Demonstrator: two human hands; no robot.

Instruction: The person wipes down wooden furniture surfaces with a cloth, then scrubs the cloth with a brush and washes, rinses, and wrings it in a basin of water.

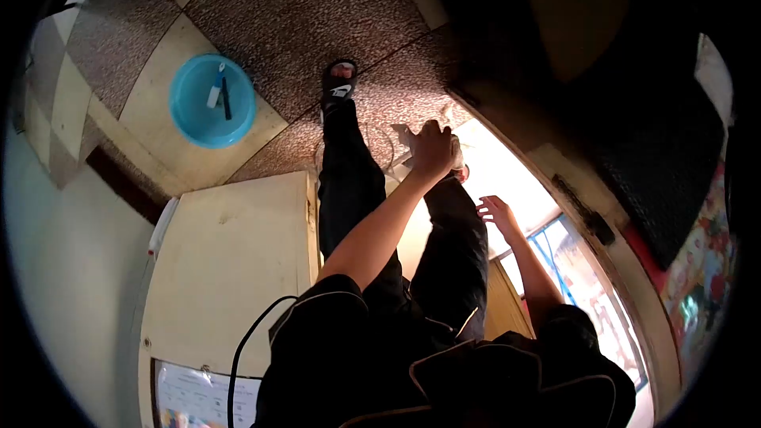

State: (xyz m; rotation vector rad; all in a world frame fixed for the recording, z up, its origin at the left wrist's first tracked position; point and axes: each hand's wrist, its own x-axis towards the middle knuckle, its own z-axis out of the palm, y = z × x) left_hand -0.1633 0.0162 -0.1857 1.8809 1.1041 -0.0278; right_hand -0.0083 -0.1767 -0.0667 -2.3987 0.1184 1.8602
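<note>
My left hand (435,150) is closed around a crumpled, pale greyish cloth (457,155), low over the floor in front of my bent legs. Part of the cloth is hidden under my fingers. To its right, my right hand (496,211) hangs beside my knee, fingers apart and holding nothing. Bright light falls across the floor around the cloth. My sandalled foot (341,87) stands on the tiles to the left of the left hand.
A light-blue basin (183,120) on the checkered floor holds a white-and-blue item and a dark stick-like one. A cream cabinet (230,246) stands at my left. A door frame (547,198) runs along the right. A black cable (242,325) hangs by my side.
</note>
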